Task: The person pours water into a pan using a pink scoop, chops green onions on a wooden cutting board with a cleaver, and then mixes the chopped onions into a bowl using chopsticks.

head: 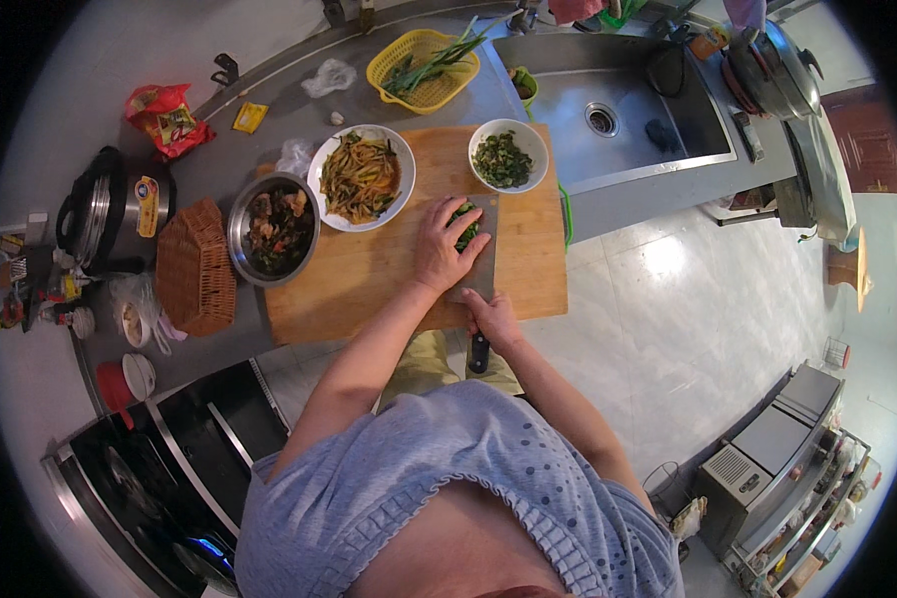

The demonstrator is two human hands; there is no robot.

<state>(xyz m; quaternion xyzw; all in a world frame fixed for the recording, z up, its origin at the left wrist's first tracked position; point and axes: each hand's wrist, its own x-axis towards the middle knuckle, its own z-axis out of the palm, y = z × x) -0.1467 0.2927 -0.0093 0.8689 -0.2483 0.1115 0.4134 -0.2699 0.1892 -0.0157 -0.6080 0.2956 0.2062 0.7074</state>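
A wooden cutting board [389, 276] lies before me. A cleaver [486, 254] rests flat over it, its dark handle towards me. My right hand [493, 318] grips the cleaver where blade and handle meet. My left hand [448, 247] lies over the blade, its fingers around chopped greens [466, 227] on the flat steel. Beyond the blade stands a white bowl of chopped greens [504, 158]. Left of it, a white plate [313, 179] holds cooked strips in brown sauce. A steel bowl [233, 243] with meat and dark greens stands at the board's left edge.
A yellow basket [433, 105] with green onions stands behind the board, beside the sink [620, 161]. To the left are a wicker basket [194, 269], an electric cooker [138, 194] and a red packet [166, 123]. A stove [157, 478] is at lower left.
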